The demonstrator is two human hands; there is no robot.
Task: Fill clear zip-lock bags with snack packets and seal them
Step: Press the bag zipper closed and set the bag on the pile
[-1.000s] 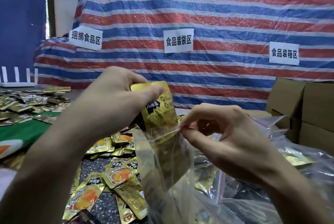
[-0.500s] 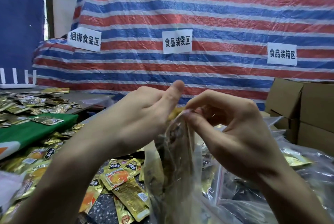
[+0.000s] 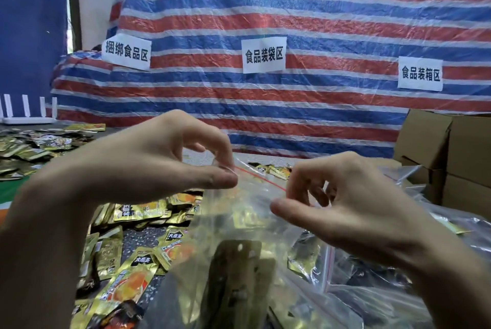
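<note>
A clear zip-lock bag [image 3: 239,254] with a red zip line hangs in front of me, several gold snack packets [image 3: 236,265] showing through its plastic. My left hand [image 3: 159,164] pinches the bag's top edge at its left end between thumb and fingers. My right hand [image 3: 334,209] pinches the same top edge at its right end. The red strip runs stretched between the two hands. Loose gold and orange snack packets [image 3: 132,275] lie scattered on the dark table below my left hand.
More gold packets [image 3: 26,145] cover a table at the far left beside a white router [image 3: 26,113]. Brown cardboard boxes [image 3: 451,153] stand at the right. Other clear bags [image 3: 398,288] lie under my right hand. A striped tarp [image 3: 292,15] with paper signs hangs behind.
The gold packet my left hand held above the bag has gone down inside it. My left hand has shifted to the bag's top edge, and both hands have drawn apart along the zip.
</note>
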